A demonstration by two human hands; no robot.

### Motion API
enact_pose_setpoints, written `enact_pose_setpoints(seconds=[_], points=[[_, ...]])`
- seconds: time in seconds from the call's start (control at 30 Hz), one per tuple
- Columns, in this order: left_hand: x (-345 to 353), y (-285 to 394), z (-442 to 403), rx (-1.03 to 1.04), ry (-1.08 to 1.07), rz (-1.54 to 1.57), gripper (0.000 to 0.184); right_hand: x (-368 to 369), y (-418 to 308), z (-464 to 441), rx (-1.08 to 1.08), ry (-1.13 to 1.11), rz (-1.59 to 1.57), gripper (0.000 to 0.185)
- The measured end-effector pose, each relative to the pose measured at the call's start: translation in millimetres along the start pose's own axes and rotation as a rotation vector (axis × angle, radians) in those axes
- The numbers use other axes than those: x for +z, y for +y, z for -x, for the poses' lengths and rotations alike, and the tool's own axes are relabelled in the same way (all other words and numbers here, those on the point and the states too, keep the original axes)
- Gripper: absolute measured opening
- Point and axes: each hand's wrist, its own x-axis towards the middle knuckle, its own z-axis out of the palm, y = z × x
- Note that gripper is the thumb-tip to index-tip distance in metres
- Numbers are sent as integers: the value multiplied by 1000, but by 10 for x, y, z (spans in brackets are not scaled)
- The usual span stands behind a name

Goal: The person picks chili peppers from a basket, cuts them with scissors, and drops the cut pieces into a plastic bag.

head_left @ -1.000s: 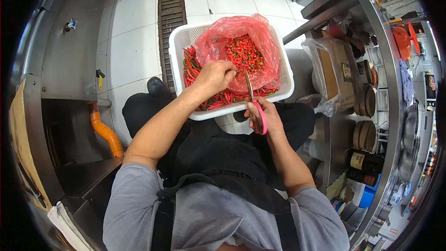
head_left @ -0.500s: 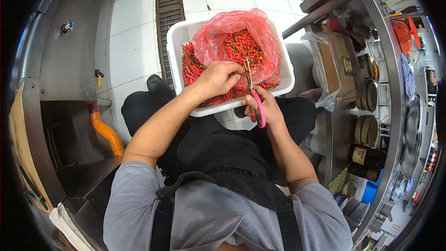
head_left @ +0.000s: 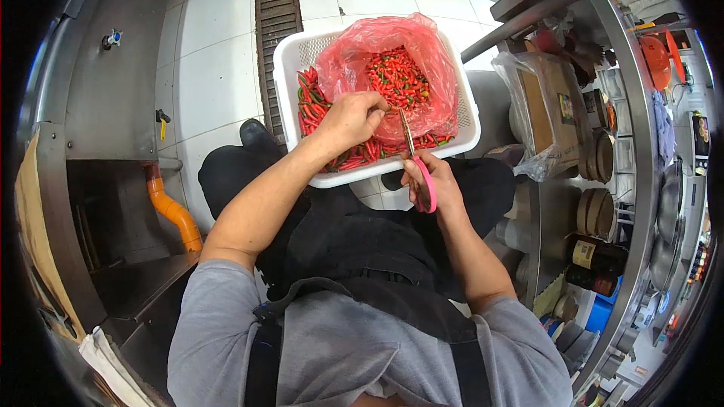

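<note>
My left hand [head_left: 353, 118] is closed in a pinch over the front of the red plastic bag [head_left: 343, 60]. A small tip of what looks like a chili pepper shows at its fingertips, mostly hidden. My right hand [head_left: 435, 179] grips scissors [head_left: 427, 185] with pink handles. Their blades look closed, pointing up beside the left fingertips. Inside the open bag lies a heap of small red and green chili pieces [head_left: 397, 75]. Whole long chilies [head_left: 311, 98] lie around the bag in the white basket [head_left: 469, 90].
The basket stands before my knees on a white tiled floor [head_left: 219, 38], with a drain grate [head_left: 277, 0] beyond it. To the left is a steel unit with an orange pipe [head_left: 172, 211]. Metal shelving [head_left: 615, 15] on the right holds a plastic-wrapped box [head_left: 549, 105], pots and bottles.
The scissor blades have come together. My left hand has drawn slightly left and up, away from the blades. The bag and basket appear shifted only a little with the camera.
</note>
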Motion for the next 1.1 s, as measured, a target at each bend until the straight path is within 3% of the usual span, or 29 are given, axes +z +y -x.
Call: enact_pose_setpoints(seconds=[0.13,0.27,0.53,0.63,0.7,0.87,0.93,1.0,1.1], points=[[1,63,9,-46,8,76,13,2,59,6,-99,-36,-40,42],[51,63,32,79,-43,139,12,41,76,-74,-188,-73,-58,43],[87,-21,-11,81,-23,88,13,25,-44,-234,-52,-66,-95,33],[135,-97,-86,156,54,-43,13,-21,11,-276,-32,-25,-73,32],[143,-119,-161,353,226,-178,19,-51,21,-259,-37,-14,-65,32],[-163,-133,-303,363,273,-275,29,-229,-96,16,-121,179,-100,38],[-348,-161,-289,162,372,-111,24,-475,30,56,-160,150,-43,39],[-639,-296,-227,-15,346,-136,25,-676,250,92,-265,211,-26,38],[-749,-336,-92,-105,274,-215,22,-720,317,190,-277,305,66,39]])
